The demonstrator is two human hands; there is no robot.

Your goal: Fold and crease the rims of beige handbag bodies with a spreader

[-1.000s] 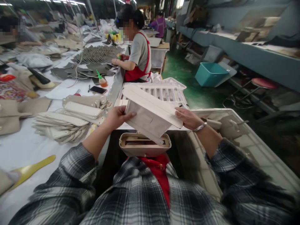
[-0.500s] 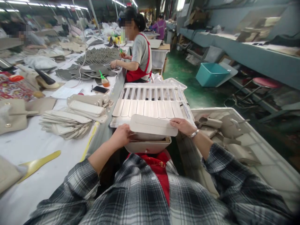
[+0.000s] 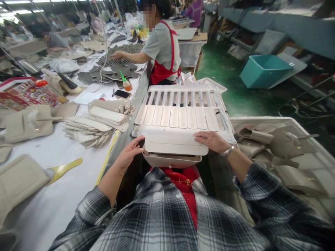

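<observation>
A long beige panel (image 3: 176, 143) with rounded ends and a lengthwise seam lies across the top of a small beige bag (image 3: 171, 161) in front of my red apron. The bag's upper edge shows as a dark gap under the panel. My right hand (image 3: 211, 141) pinches the panel's right end, thumb below and fingers on top. At the left end, my left hand (image 3: 128, 155) holds the panel's edge between thumb and fingers, close against the bag's corner. Just beyond, a row of similar beige strips (image 3: 174, 117) lies on a white-covered board (image 3: 138, 131).
At left, the worktable (image 3: 86, 188) bears stacked beige strap pieces (image 3: 89, 130), a yellow shoehorn-like tool (image 3: 66, 170), a phone (image 3: 122, 94) and a glue bottle (image 3: 127, 83). A white crate (image 3: 261, 120) of bags stands at right. A co-worker (image 3: 164, 52) sits ahead; a teal bin (image 3: 264, 71) stands beyond.
The panel has come down and levelled over the bag's top. My left fingers have shifted to its left end, thumb more apart. The view has tilted down and turned slightly left.
</observation>
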